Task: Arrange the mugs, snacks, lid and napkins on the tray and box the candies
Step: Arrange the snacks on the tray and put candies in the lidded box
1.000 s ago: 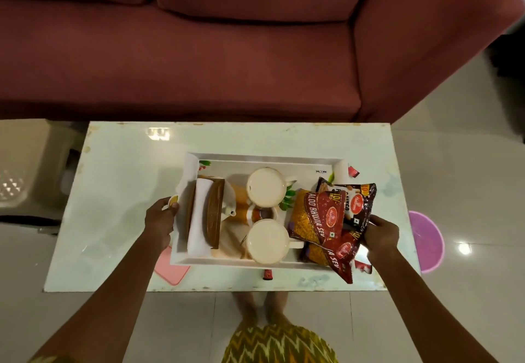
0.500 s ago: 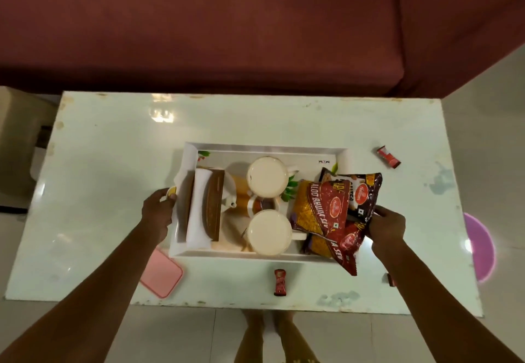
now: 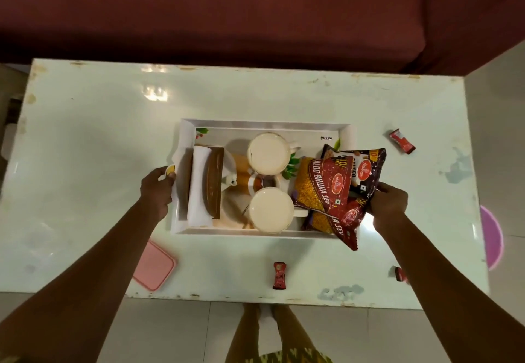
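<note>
A white tray sits mid-table. It carries two white mugs, a rolled white napkin beside a brown wooden lid, and red snack packets at its right end. My left hand grips the tray's left edge. My right hand grips the right edge, where the packets overhang. Red wrapped candies lie on the table: one at the back right, one in front, one partly hidden by my right forearm. A pink box lies at the front left.
The pale table stands against a maroon sofa. A purple round object lies on the floor to the right. My feet are just below the table's front edge.
The view has moved closer and lower over the table. The tray now sits further from the front edge, and both hands stay on its ends.
</note>
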